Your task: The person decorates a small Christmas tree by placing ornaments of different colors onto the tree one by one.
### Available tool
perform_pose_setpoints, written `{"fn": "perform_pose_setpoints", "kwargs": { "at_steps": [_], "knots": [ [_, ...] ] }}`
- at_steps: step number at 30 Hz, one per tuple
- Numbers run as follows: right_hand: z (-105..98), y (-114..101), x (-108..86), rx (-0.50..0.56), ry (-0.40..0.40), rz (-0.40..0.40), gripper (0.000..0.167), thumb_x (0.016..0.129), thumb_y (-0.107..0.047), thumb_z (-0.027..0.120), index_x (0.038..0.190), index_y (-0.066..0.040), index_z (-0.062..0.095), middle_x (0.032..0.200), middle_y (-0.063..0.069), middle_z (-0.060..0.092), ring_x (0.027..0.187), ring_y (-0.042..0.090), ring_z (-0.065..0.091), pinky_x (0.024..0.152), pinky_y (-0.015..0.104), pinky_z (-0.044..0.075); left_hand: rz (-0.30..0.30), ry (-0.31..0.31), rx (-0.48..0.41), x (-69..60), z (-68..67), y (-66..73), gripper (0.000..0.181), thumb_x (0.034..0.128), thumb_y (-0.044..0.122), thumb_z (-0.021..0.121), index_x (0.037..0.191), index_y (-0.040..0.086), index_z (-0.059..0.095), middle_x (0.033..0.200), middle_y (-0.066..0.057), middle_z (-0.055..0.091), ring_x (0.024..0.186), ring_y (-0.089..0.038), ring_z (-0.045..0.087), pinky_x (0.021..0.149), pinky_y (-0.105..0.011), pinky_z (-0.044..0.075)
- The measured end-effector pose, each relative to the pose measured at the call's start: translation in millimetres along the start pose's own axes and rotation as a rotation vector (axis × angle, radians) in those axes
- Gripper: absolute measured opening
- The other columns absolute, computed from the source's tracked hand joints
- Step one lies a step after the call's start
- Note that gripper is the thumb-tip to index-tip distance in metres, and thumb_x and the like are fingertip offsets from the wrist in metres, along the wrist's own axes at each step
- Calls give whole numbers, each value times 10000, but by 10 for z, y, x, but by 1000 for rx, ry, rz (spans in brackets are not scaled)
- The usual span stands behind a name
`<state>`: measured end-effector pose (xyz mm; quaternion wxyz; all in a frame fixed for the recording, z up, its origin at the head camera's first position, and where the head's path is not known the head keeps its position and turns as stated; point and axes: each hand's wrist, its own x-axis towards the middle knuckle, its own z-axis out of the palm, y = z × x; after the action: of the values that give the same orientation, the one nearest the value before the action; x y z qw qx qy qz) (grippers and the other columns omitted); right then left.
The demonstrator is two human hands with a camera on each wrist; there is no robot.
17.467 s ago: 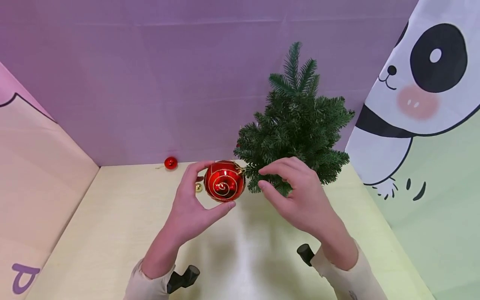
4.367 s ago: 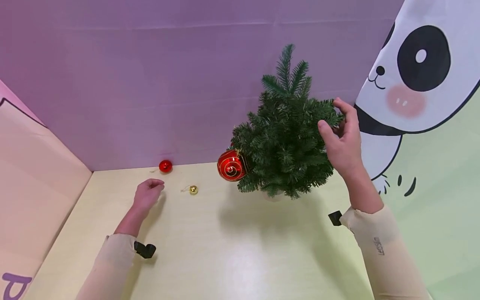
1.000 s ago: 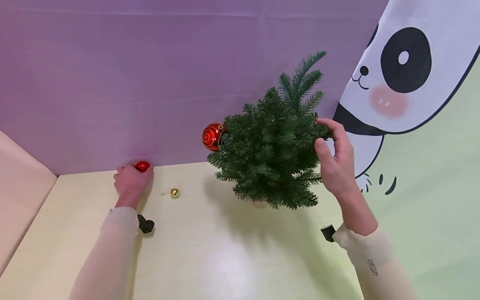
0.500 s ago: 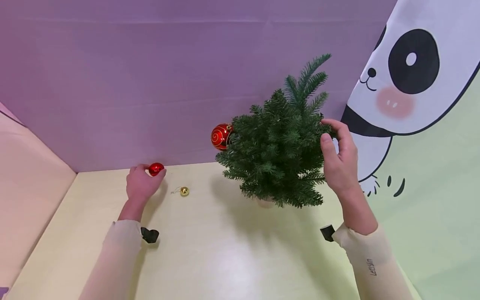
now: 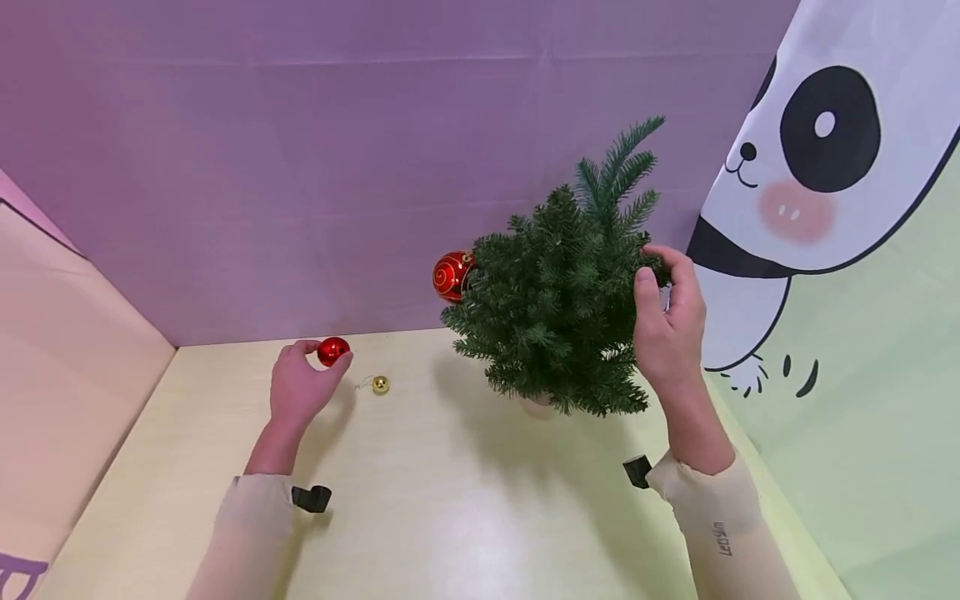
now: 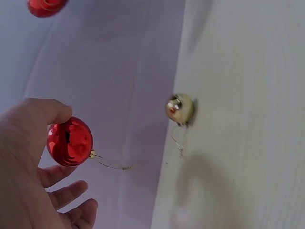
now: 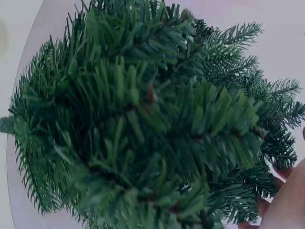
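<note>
My left hand [image 5: 300, 383] pinches a small shiny red bauble [image 5: 333, 352] between thumb and fingers, above the table's back left. In the left wrist view a thin gold hanging thread trails from that bauble's cap. On the far side, my right hand [image 5: 671, 321] grips the right side of a small artificial Christmas tree [image 5: 558, 308], its fingertips partly hidden among the needles. The tree's top leans right. A large red bauble [image 5: 452, 275] with gold swirls hangs at the tree's left. Between bauble and tree lies a tiny gold bauble [image 5: 381, 384] on the table.
The pale table [image 5: 450, 508] meets a purple cloth wall [image 5: 300, 167] just behind the tree. A panda-print cloth [image 5: 795, 212] stands on the right, and a pinkish panel [image 5: 75, 358] borders the left. Wrist-worn cameras sit on both sleeves.
The large bauble went from my left hand onto the tree, which has since turned and leaned. My left hand took the small red bauble and brought it up off the table, toward me.
</note>
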<state>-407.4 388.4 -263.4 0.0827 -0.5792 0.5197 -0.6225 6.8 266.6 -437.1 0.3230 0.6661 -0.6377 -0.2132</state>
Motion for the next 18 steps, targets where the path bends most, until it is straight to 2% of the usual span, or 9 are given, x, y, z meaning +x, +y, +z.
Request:
{"fn": "perform_pose_setpoints", "kwargs": {
  "at_steps": [3,6,11,18],
  "knots": [
    [4,25,-6,-4,-1,8,354,1001,-175,474,1290,18,541,1289,109,536,1110,138,429,919,305,317,-9,32,-26,-174,-43,75,615,900,414,633,1269,-65,518,1272,-252,500,1164,-411,458,919,-556,413],
    [31,39,-15,-21,14,13,352,1001,-166,476,1296,15,536,1312,116,529,1150,154,420,938,315,311,-1,46,-69,-256,-36,137,593,896,385,649,1269,-59,523,1263,-235,506,1163,-400,455,900,-548,417],
    [52,55,-35,-31,46,19,348,1003,-161,475,1297,15,533,1300,129,530,1087,163,419,908,334,307,12,43,-126,-405,-10,248,581,895,370,663,1275,-45,518,1269,-207,509,1168,-380,452,894,-533,424],
    [79,50,-52,-60,79,0,376,1009,-182,444,1314,26,515,1299,144,513,1081,174,423,897,334,310,46,64,-209,-620,-59,445,538,877,325,701,1247,-28,534,1238,-174,526,1147,-343,457,865,-493,424]
  ]
}}
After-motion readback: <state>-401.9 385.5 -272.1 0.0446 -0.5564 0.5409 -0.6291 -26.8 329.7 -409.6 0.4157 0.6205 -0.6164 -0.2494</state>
